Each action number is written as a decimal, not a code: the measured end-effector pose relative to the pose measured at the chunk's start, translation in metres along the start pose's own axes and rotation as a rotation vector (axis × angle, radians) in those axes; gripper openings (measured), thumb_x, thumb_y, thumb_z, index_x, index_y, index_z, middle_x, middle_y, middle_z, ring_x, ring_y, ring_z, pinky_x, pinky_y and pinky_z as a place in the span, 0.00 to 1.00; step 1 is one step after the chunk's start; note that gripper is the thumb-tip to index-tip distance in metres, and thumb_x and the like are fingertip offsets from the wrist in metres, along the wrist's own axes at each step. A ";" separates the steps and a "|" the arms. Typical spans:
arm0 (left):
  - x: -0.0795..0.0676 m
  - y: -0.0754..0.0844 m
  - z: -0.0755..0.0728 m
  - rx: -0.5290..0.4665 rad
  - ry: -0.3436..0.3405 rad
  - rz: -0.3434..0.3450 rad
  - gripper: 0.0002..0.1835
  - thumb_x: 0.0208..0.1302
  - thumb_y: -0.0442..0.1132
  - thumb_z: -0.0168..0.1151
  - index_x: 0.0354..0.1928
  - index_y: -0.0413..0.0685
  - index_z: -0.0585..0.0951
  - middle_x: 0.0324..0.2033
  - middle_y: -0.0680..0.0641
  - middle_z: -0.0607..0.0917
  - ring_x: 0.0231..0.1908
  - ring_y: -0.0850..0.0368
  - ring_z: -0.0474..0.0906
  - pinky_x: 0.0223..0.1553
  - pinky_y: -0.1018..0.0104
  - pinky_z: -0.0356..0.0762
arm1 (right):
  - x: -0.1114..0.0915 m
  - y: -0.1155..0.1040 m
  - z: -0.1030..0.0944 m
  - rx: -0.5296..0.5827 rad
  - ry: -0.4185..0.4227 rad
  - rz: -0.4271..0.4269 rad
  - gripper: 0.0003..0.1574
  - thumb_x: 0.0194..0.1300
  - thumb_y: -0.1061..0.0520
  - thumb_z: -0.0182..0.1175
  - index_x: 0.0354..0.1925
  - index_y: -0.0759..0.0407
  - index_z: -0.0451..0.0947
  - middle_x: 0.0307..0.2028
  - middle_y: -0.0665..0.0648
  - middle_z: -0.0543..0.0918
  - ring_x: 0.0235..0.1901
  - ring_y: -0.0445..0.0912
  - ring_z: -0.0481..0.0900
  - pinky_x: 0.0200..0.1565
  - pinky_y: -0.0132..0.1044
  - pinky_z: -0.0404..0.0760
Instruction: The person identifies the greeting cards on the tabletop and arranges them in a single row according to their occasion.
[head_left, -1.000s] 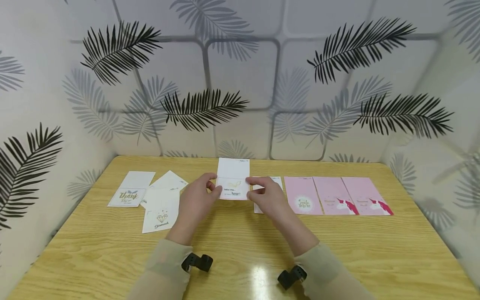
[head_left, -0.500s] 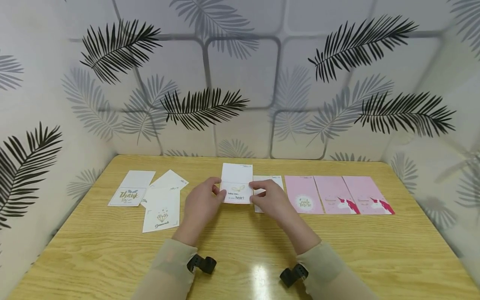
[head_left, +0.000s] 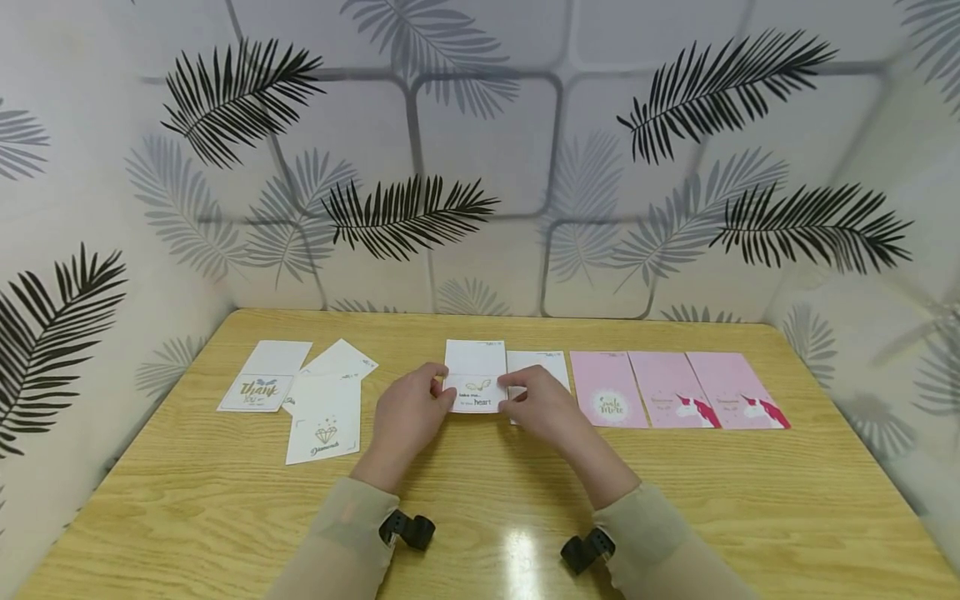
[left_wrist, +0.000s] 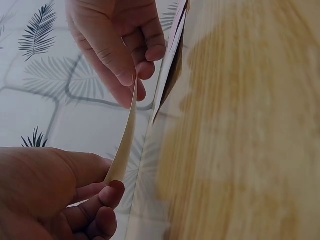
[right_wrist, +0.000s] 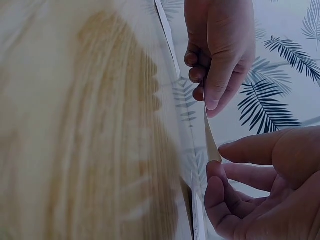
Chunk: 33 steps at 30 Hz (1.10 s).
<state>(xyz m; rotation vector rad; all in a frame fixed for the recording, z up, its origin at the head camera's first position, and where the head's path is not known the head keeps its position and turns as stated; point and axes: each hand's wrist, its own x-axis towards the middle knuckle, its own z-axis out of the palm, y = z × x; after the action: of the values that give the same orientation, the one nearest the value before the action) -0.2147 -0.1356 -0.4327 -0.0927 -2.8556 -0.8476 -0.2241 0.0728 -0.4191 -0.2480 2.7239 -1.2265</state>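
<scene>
A white greeting card (head_left: 476, 367) with gold wings and the words "take me… heart" is held unfolded at the middle of the table. My left hand (head_left: 408, 412) pinches its left edge between thumb and fingers; my right hand (head_left: 546, 408) pinches the right edge. In the left wrist view the card (left_wrist: 124, 142) shows edge-on, bowed slightly and raised off the wood. The right wrist view has the same card (right_wrist: 210, 137) between both sets of fingertips. Just right of it, another white card (head_left: 553, 365) lies partly hidden behind my right hand.
Three pink cards, one reading "Smile More" (head_left: 609, 387) and two with unicorns (head_left: 675, 392), continue the row rightward on the wooden table (head_left: 480, 500). At left lie a "Thank you" card (head_left: 262, 375), a diamond card (head_left: 324, 421) and a tilted card (head_left: 343, 360). A leaf-patterned backdrop (head_left: 480, 167) stands behind.
Both hands have brought the white card rightward and down toward the table, so it now sits beside the white card in the row. The other cards stay put.
</scene>
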 end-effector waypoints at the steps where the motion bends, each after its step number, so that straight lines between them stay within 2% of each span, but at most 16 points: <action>1: 0.000 0.000 0.000 0.000 -0.002 0.002 0.15 0.76 0.39 0.71 0.59 0.41 0.88 0.36 0.50 0.87 0.33 0.54 0.79 0.38 0.54 0.79 | 0.000 0.000 0.000 -0.008 -0.004 -0.002 0.25 0.72 0.63 0.71 0.65 0.64 0.87 0.66 0.63 0.83 0.50 0.52 0.89 0.45 0.43 0.87; 11: 0.000 -0.004 0.004 0.016 -0.018 0.011 0.15 0.76 0.40 0.71 0.58 0.41 0.88 0.34 0.51 0.85 0.32 0.54 0.77 0.36 0.56 0.76 | 0.000 0.001 0.002 -0.061 -0.021 -0.008 0.24 0.71 0.61 0.72 0.63 0.64 0.88 0.63 0.62 0.86 0.48 0.50 0.88 0.48 0.45 0.85; 24: -0.001 -0.005 0.005 0.014 -0.034 0.017 0.14 0.77 0.40 0.70 0.58 0.41 0.88 0.32 0.52 0.83 0.31 0.54 0.75 0.37 0.57 0.74 | 0.000 0.001 0.005 -0.134 -0.035 -0.029 0.24 0.71 0.57 0.73 0.62 0.64 0.89 0.63 0.64 0.82 0.47 0.50 0.83 0.49 0.47 0.83; 33: 0.000 -0.008 0.007 0.013 -0.044 0.010 0.14 0.77 0.40 0.69 0.58 0.42 0.88 0.31 0.53 0.82 0.31 0.54 0.74 0.36 0.57 0.72 | 0.000 0.002 0.007 -0.146 -0.041 -0.034 0.24 0.72 0.57 0.73 0.63 0.64 0.88 0.63 0.65 0.82 0.49 0.51 0.84 0.51 0.48 0.84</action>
<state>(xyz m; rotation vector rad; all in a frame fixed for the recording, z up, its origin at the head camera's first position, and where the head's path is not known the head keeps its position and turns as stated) -0.2168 -0.1385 -0.4427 -0.1259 -2.8989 -0.8355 -0.2232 0.0689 -0.4251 -0.3334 2.7874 -1.0199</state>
